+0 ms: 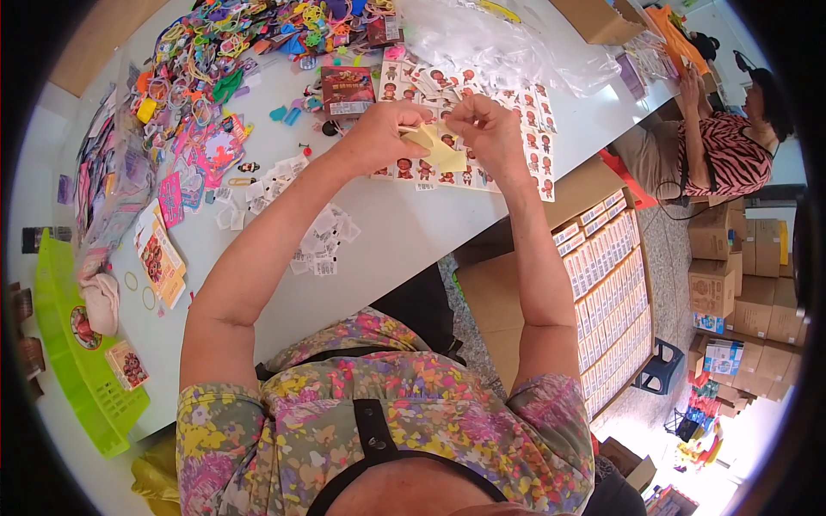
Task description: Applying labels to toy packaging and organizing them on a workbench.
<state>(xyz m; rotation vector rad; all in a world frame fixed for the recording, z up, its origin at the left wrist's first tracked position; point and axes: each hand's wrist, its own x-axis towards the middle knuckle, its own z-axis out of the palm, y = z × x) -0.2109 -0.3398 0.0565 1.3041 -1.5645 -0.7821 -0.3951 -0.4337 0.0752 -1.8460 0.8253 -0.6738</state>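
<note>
We see a dark red rectangular printed packet [347, 89] lying on the white tabletop [404, 232] just beyond our hands, beside a large sheet of small cartoon-figure stickers [516, 112] spread flat. Small white paper tags [323, 241] lie scattered nearer us, and a heap of bright plastic trinkets [224, 52] fills the far left. A lime green plastic basket [73, 361] sits at the left edge. To the right, below the table, an open brown carton packed with rows of small white boxes [607, 292] stands on the floor, with stacked cardboard boxes [748, 275] behind it, and another person in a striped top [731, 150] is at the far end. Our left hand [379, 133] and right hand [490, 129] meet above the sticker sheet, fingers of both pinched together on a small pale yellow paper piece [437, 148], which hangs between them.
</note>
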